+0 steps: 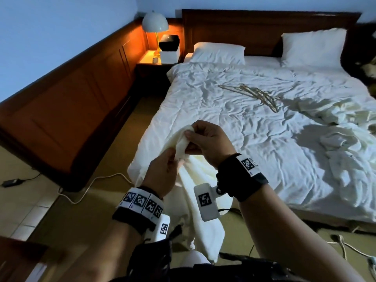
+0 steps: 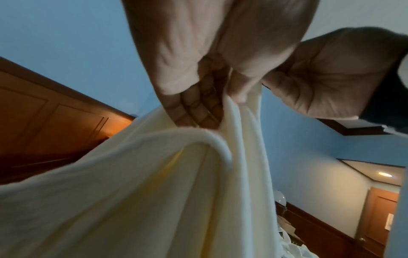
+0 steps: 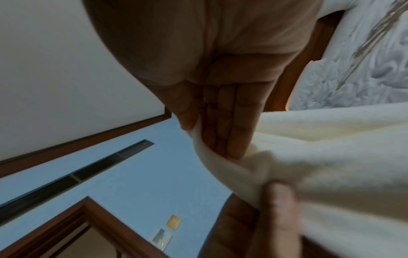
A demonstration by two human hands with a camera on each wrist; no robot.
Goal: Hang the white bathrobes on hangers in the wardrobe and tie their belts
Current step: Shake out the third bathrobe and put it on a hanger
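Cream bathrobe held bunched, draping floorward, hangers on bed

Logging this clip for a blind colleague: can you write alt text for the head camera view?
Both hands, left hand and right hand, pinch a bunched edge of a white bathrobe held up beside the bed, the rest hanging toward the floor. Wooden hangers lie on the rumpled duvet, more white fabric is heaped at right, and a lamp glows on the nightstand.

— Any words or numbers to read here?
— None. The wristbands carry only black-and-white square code tags (patterns, not letters), and a plate on the wall is too blurred to read.
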